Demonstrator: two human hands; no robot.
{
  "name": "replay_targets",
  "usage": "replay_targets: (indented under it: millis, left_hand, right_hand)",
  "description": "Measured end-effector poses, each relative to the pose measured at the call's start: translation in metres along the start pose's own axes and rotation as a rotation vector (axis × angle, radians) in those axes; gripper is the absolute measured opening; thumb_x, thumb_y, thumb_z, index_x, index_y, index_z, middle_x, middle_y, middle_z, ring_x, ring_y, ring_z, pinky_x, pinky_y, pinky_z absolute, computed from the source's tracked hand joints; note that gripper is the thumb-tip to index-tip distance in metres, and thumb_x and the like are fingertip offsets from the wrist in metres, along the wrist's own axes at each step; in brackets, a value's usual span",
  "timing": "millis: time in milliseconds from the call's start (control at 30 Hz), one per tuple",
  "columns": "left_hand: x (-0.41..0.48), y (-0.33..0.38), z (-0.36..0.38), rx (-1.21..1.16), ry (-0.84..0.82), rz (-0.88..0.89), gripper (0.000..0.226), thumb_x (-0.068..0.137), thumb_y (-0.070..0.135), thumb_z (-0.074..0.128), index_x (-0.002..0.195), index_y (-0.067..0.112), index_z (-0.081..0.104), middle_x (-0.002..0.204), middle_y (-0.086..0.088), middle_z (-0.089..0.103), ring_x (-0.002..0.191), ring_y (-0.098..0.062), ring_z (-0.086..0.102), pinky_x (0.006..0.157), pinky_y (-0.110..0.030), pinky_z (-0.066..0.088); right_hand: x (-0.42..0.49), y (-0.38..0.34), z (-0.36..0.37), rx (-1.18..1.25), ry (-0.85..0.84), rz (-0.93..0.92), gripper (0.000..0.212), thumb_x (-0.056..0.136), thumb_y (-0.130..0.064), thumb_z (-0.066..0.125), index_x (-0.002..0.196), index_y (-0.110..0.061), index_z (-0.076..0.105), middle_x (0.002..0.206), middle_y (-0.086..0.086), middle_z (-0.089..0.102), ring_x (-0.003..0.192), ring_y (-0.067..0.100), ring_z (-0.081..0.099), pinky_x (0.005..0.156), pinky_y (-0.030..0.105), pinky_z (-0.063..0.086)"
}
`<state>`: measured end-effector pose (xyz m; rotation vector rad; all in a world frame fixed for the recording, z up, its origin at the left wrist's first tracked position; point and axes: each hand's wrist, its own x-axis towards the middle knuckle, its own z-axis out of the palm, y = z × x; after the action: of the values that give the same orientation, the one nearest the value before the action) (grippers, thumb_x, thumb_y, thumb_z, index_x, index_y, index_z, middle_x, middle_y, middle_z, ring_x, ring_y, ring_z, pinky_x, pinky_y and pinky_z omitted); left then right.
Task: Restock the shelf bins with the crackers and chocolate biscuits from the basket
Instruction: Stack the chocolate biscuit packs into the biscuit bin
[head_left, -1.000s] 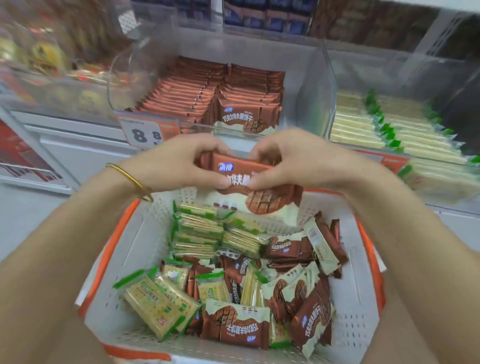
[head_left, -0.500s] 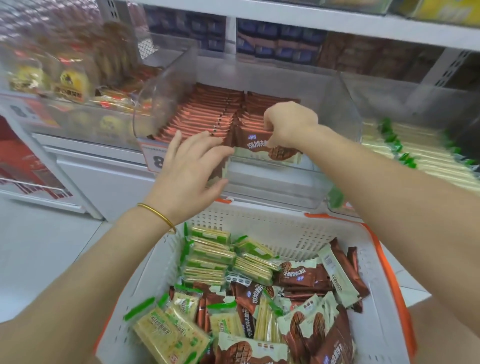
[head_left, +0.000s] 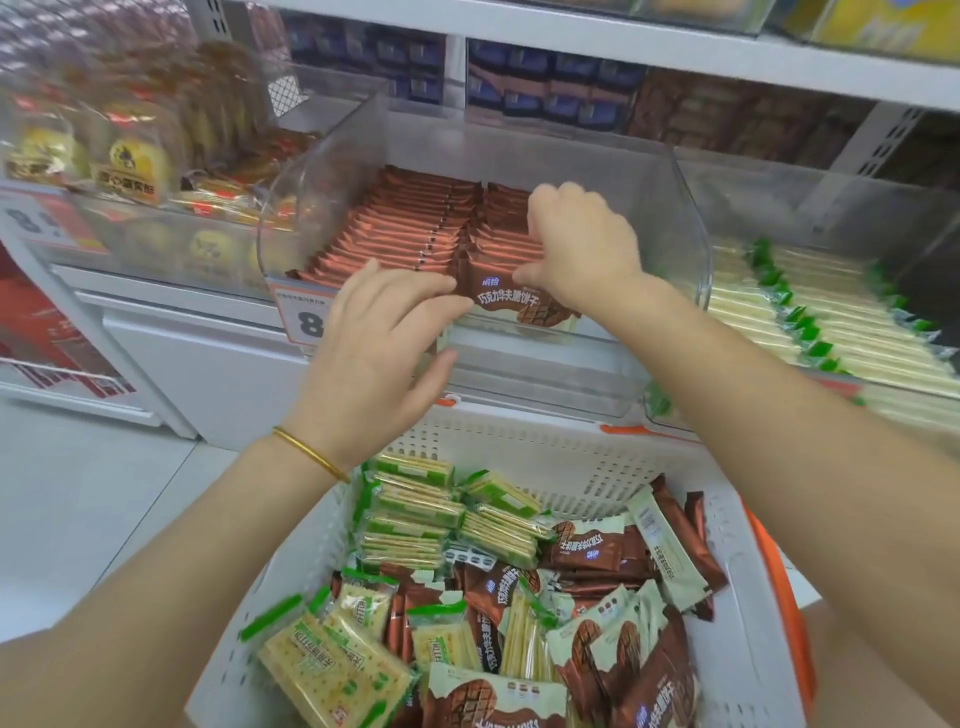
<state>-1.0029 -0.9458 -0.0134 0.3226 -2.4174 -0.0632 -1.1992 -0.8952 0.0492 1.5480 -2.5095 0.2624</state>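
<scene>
White metal shelf unit (head_left: 571, 31) fills the far side. White perforated plastic basket with orange rim (head_left: 545, 452) sits near, below it. It holds loose green-and-cream cracker packs (head_left: 410, 514) mostly left and brown chocolate biscuit packs (head_left: 587, 551) mostly right.

Clear plastic centre bin (head_left: 311, 171) on shelf: two rows of brown biscuit packs on edge (head_left: 405, 228). Clear plastic right bin (head_left: 779, 192): rows of green-tipped cracker packs (head_left: 831, 322).

Right hand (head_left: 582, 244) is in the centre bin, fingers curled over the top of the front brown-and-cream biscuit pack (head_left: 509, 306), thumb pinching it. Pack is upright at the near end of the right row.

Left hand (head_left: 374, 332): fingers nearly straight, tips touching that pack's left edge, gripping nothing.

Thin gold bangle (head_left: 311, 454) on left wrist. Orange-and-white price tag (head_left: 304, 317) at the centre bin's near-left corner, partly hidden by left hand.
</scene>
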Motion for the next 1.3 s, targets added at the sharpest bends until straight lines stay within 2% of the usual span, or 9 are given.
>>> replay_targets:
  millis: [67, 167, 367, 500, 700, 767, 867, 1067, 1300]
  left_hand:
    - [-0.007, 0.015, 0.002, -0.063, 0.052, 0.112, 0.025, 0.087, 0.01, 0.057, 0.109, 0.003, 0.065, 0.109, -0.01, 0.064, 0.103, -0.031, 0.058, 0.097, -0.041, 0.041]
    - [-0.025, 0.036, 0.018, -0.134, -0.169, 0.145, 0.024, 0.09, 0.017, 0.052, 0.107, 0.006, 0.064, 0.1, -0.007, 0.064, 0.096, -0.028, 0.057, 0.084, -0.039, 0.046]
    - [-0.054, 0.063, 0.051, -0.177, -0.618, 0.123, 0.027, 0.092, 0.027, 0.051, 0.113, 0.016, 0.064, 0.108, -0.001, 0.064, 0.105, -0.022, 0.055, 0.087, -0.043, 0.05]
    - [-0.067, 0.071, 0.058, -0.235, -0.707, 0.068, 0.027, 0.094, 0.026, 0.053, 0.119, 0.018, 0.061, 0.119, 0.001, 0.061, 0.114, -0.017, 0.05, 0.099, -0.039, 0.043]
    - [-0.072, 0.074, 0.059, -0.261, -0.757, 0.014, 0.026, 0.094, 0.025, 0.052, 0.117, 0.019, 0.062, 0.12, 0.001, 0.061, 0.115, -0.017, 0.05, 0.102, -0.038, 0.041]
    - [-0.07, 0.074, 0.059, -0.273, -0.785, -0.025, 0.026, 0.095, 0.027, 0.052, 0.119, 0.021, 0.061, 0.122, 0.004, 0.059, 0.118, -0.014, 0.047, 0.105, -0.034, 0.037]
    - [-0.065, 0.075, 0.058, -0.354, -0.827, -0.169, 0.028, 0.095, 0.03, 0.052, 0.121, 0.022, 0.059, 0.119, 0.007, 0.057, 0.114, -0.009, 0.049, 0.099, -0.025, 0.037]
    - [-0.042, 0.077, 0.046, -0.92, -0.79, -0.605, 0.015, 0.088, 0.025, 0.061, 0.103, 0.023, 0.06, 0.104, 0.002, 0.068, 0.094, -0.009, 0.066, 0.083, -0.029, 0.055]
    - [-0.007, 0.054, 0.013, -1.018, -0.397, -0.606, 0.019, 0.088, 0.0, 0.059, 0.089, 0.018, 0.061, 0.08, 0.005, 0.067, 0.066, -0.001, 0.062, 0.056, -0.019, 0.053]
  right_hand:
    - [-0.035, 0.007, -0.024, 0.248, 0.12, -0.03, 0.027, 0.079, -0.025, 0.072, 0.093, -0.02, 0.05, 0.095, 0.001, 0.054, 0.087, 0.022, 0.052, 0.077, 0.036, 0.043]
    - [-0.107, 0.019, -0.025, 0.481, 0.057, -0.135, 0.02, 0.079, -0.018, 0.07, 0.084, -0.023, 0.052, 0.072, -0.009, 0.053, 0.068, 0.012, 0.051, 0.065, 0.032, 0.042]
    - [-0.212, 0.059, 0.101, 0.061, -1.027, -0.294, 0.027, 0.086, -0.02, 0.065, 0.112, -0.016, 0.06, 0.105, -0.001, 0.059, 0.101, 0.019, 0.055, 0.075, 0.029, 0.041]
    - [-0.23, 0.064, 0.134, -0.014, -1.268, -0.419, 0.042, 0.079, -0.026, 0.075, 0.117, -0.015, 0.06, 0.118, 0.003, 0.058, 0.107, 0.024, 0.054, 0.081, 0.034, 0.047]
    - [-0.237, 0.061, 0.152, -0.18, -1.207, -0.606, 0.031, 0.08, -0.035, 0.073, 0.105, -0.016, 0.068, 0.107, 0.002, 0.064, 0.101, 0.024, 0.055, 0.068, 0.03, 0.042]
    - [-0.227, 0.064, 0.142, -0.001, -1.162, -0.505, 0.016, 0.082, -0.035, 0.072, 0.085, -0.02, 0.065, 0.088, -0.005, 0.062, 0.084, 0.014, 0.054, 0.069, 0.03, 0.042]
    - [-0.203, 0.071, 0.108, 0.42, -1.012, -0.249, 0.029, 0.084, -0.029, 0.071, 0.067, -0.022, 0.049, 0.064, -0.011, 0.045, 0.059, 0.006, 0.041, 0.06, 0.025, 0.034]
    - [-0.178, 0.063, 0.064, 0.983, -0.757, 0.066, 0.009, 0.086, -0.018, 0.068, 0.084, -0.011, 0.064, 0.07, 0.002, 0.057, 0.064, 0.011, 0.052, 0.057, 0.018, 0.042]
    - [-0.144, 0.036, 0.02, 1.193, -0.614, 0.185, 0.035, 0.074, -0.024, 0.073, 0.101, -0.005, 0.062, 0.088, 0.007, 0.073, 0.074, 0.015, 0.068, 0.069, 0.033, 0.057]
